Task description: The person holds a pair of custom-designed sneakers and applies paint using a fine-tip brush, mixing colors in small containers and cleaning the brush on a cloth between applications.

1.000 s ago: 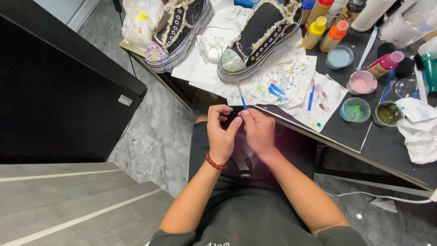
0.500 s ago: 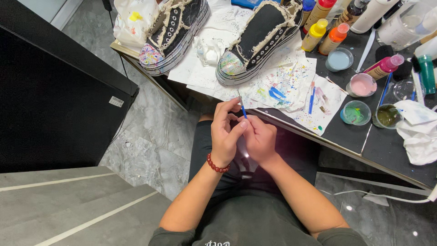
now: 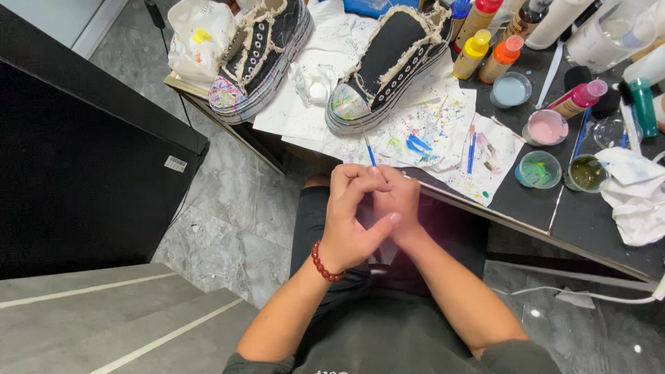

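My two hands meet over my lap, just in front of the table edge. My left hand (image 3: 352,215), with a red bead bracelet at the wrist, wraps over my right hand (image 3: 397,202). A thin blue paintbrush (image 3: 369,149) sticks up from between the fingers, its tip pointing toward the nearer black sneaker (image 3: 388,59). Which hand grips the brush I cannot tell. A second black paint-splattered sneaker (image 3: 260,55) lies to the left on white paper.
The black table (image 3: 526,204) carries paint-spotted paper (image 3: 436,135), another blue brush (image 3: 472,147), small cups of pink, green and blue paint, several squeeze bottles (image 3: 471,52) and crumpled white cloth (image 3: 637,194). A black cabinet (image 3: 76,166) stands at left on grey tile.
My clasped hands have shifted slightly with the brush; the left thumb now crosses under the right hand. The view has tilted a little.
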